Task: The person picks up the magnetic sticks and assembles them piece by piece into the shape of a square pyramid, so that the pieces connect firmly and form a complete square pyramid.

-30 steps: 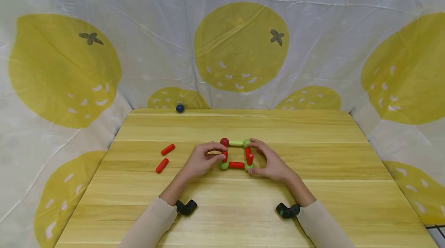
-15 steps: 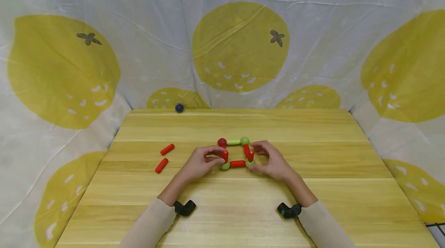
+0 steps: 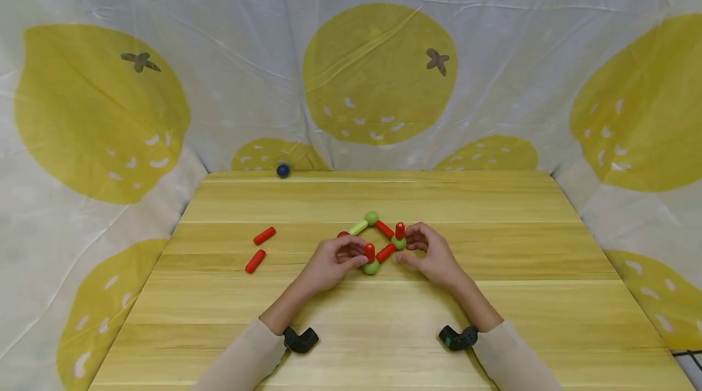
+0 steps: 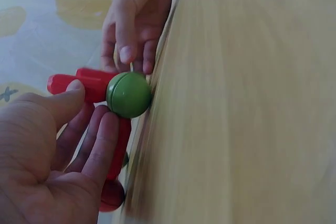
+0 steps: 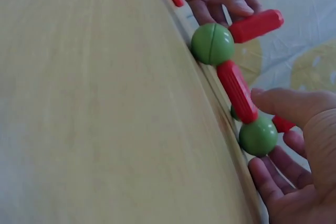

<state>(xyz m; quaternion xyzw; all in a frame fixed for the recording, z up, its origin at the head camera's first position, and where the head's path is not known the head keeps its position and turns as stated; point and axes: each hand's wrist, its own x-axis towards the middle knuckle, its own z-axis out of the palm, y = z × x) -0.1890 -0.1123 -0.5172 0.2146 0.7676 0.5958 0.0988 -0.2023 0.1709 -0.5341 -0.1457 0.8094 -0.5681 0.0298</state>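
Observation:
A four-sided frame of balls and rods lies on the table, turned like a diamond. Its near corner is a green ball [image 3: 371, 267] with an upright red rod [image 3: 370, 252] on top. My left hand [image 3: 327, 264] pinches that rod, thumb against its side in the left wrist view. Another upright red rod [image 3: 400, 231] stands on the right green ball [image 3: 399, 242]. Around this corner sits my right hand [image 3: 436, 260], fingers loosely bent, fingertips right at the ball [image 5: 258, 136]. A light green rod [image 3: 358, 228] leads to the far green ball [image 3: 372, 218]. My left hand partly hides a red ball [image 3: 342, 234].
Two loose red rods, one farther [image 3: 264, 236] and one nearer [image 3: 255, 261], lie to the left on the wooden table [image 3: 493, 330]. A dark blue ball [image 3: 283, 170] rests at the table's back edge, against a fruit-patterned cloth [image 3: 493, 92].
The frame has turned counterclockwise from square-on to a diamond. My left hand moved right and slightly nearer with its corner; the right corner moved away from me, while my right hand shifted only slightly.

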